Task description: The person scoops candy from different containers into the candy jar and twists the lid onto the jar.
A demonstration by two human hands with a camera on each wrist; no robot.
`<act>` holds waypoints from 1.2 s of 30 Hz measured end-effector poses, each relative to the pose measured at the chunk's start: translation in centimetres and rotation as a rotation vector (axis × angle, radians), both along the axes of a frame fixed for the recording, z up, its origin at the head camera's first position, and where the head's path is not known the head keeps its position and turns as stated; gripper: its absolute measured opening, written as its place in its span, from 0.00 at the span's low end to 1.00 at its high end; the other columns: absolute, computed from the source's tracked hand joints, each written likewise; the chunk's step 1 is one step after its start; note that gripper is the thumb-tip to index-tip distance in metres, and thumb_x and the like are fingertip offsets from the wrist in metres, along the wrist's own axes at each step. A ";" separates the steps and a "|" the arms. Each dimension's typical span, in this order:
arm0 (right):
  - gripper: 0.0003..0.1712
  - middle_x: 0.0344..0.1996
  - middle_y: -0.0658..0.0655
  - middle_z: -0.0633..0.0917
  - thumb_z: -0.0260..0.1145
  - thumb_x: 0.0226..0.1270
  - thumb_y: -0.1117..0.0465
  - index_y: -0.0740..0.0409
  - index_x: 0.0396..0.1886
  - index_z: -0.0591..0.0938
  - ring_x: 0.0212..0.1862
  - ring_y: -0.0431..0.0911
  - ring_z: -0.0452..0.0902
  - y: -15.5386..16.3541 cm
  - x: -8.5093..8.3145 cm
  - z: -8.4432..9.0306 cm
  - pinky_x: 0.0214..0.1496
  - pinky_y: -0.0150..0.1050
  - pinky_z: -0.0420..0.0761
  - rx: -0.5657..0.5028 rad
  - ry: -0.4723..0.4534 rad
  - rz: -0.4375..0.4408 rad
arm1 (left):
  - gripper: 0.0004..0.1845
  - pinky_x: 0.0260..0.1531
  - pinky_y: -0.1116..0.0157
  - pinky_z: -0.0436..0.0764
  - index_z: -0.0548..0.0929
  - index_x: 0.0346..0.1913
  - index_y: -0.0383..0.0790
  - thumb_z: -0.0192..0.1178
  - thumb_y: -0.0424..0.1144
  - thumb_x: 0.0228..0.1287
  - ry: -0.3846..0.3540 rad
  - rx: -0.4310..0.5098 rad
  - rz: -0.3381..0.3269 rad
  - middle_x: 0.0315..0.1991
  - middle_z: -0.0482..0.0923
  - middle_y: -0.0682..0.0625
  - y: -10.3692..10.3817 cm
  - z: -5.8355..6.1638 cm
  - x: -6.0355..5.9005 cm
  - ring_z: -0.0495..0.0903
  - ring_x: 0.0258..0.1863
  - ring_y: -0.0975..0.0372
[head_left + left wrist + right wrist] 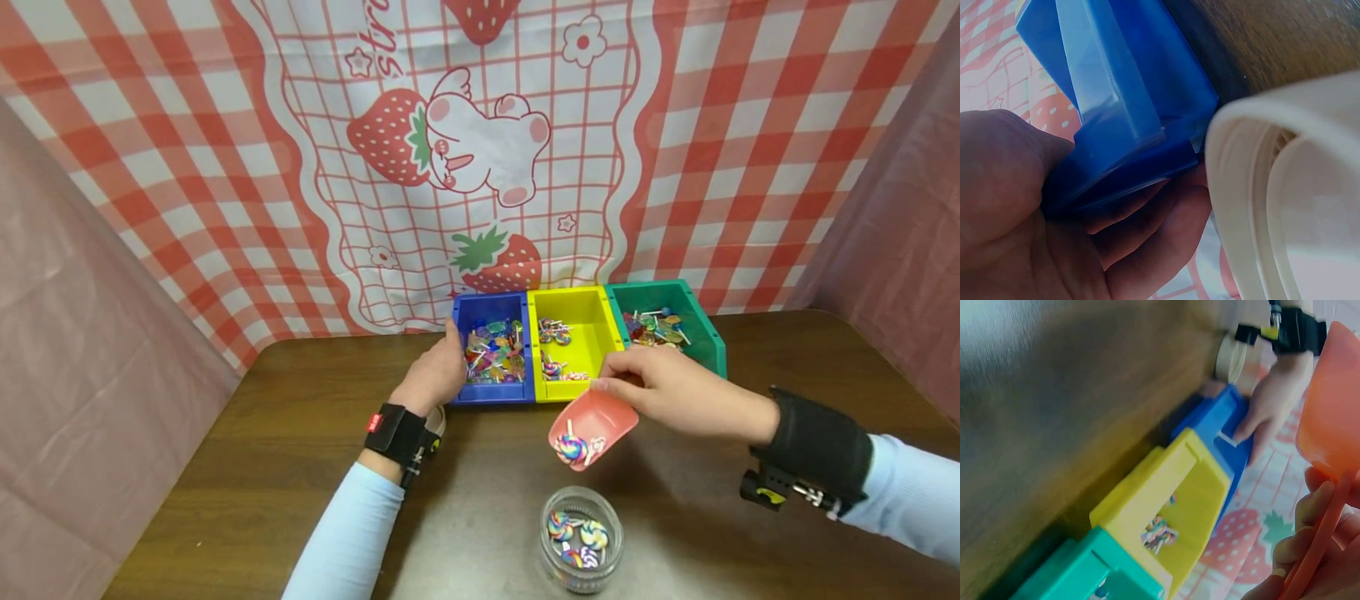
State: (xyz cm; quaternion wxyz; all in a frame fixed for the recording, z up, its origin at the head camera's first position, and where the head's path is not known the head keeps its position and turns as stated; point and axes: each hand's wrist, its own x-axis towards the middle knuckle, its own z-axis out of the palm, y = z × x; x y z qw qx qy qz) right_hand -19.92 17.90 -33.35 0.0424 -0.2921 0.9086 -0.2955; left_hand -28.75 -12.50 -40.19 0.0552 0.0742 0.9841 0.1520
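Right hand [675, 387] pinches the pink scoop [592, 427] by its handle, fingers clenched round it, a swirl lollipop [572, 448] sitting at its lip, just above the clear jar [582, 537] on the desk [247, 467]. Left hand [435, 375] grips the blue bin's [491, 350] left wall, beside the yellow bin [573, 342].

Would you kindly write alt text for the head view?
A right hand tilts a pink scoop holding lollipops above a clear jar on a brown table. The left hand grips a blue bin beside yellow and green ones.
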 end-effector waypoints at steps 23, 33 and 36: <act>0.11 0.25 0.37 0.71 0.65 0.71 0.44 0.42 0.30 0.80 0.34 0.37 0.62 -1.7 5.4 -1.6 0.37 0.37 0.56 0.127 0.728 0.218 | 0.34 0.55 0.52 0.76 0.40 0.78 0.29 0.40 0.35 0.77 0.017 0.004 0.004 0.65 0.73 0.39 0.1 0.0 0.1 0.79 0.56 0.50; 0.07 0.27 0.37 0.76 0.74 0.62 0.49 0.43 0.33 0.84 0.35 0.37 0.66 -1.2 4.1 -0.3 0.38 0.38 0.64 0.116 0.666 0.153 | 0.34 0.58 0.52 0.74 0.40 0.78 0.30 0.39 0.36 0.77 0.015 0.009 0.009 0.67 0.70 0.39 0.1 0.0 0.1 0.77 0.59 0.49; 0.08 0.29 0.39 0.80 0.76 0.59 0.52 0.47 0.34 0.86 0.35 0.39 0.68 -1.2 2.5 0.3 0.39 0.40 0.69 0.122 0.525 0.062 | 0.34 0.58 0.52 0.74 0.39 0.78 0.31 0.38 0.36 0.78 0.000 0.011 0.018 0.68 0.69 0.39 0.0 0.0 0.0 0.76 0.60 0.50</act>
